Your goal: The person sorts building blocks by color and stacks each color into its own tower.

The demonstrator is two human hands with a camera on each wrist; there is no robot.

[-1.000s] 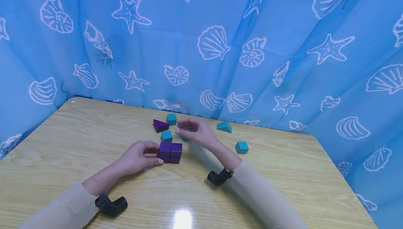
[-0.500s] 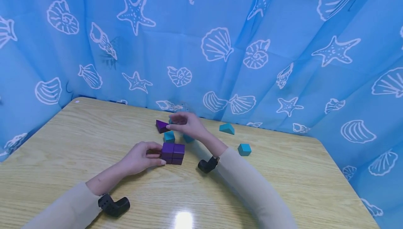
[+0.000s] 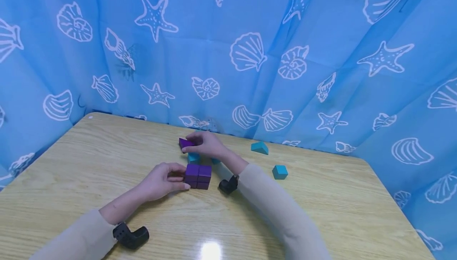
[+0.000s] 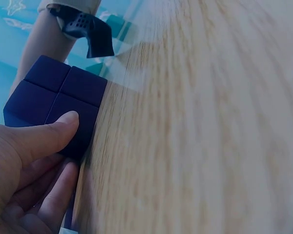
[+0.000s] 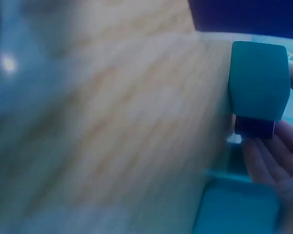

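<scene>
A square stack of purple blocks (image 3: 198, 174) stands on the table, its seams showing in the left wrist view. My left hand (image 3: 160, 180) holds its left side, thumb on the near face and fingers behind. Farther back, my right hand (image 3: 207, 145) has thumb and fingers around a purple triangular block (image 3: 183, 144), which it partly covers. In the right wrist view a teal cube (image 5: 259, 80) hides most of that block, and my fingertips touch what shows. This cube sits between the stack and my right hand.
Another teal block (image 3: 215, 160) peeks out below the right wrist. To the right lie a teal wedge-shaped block (image 3: 259, 147) and a teal cube (image 3: 280, 172) on the wooden table (image 3: 321, 212). A blue shell-print curtain (image 3: 214, 53) hangs along the table's back edge.
My right hand has moved left, over the teal blocks, and taken hold of the purple triangular block. My left hand stays at the purple stack. The head view has shifted slightly.
</scene>
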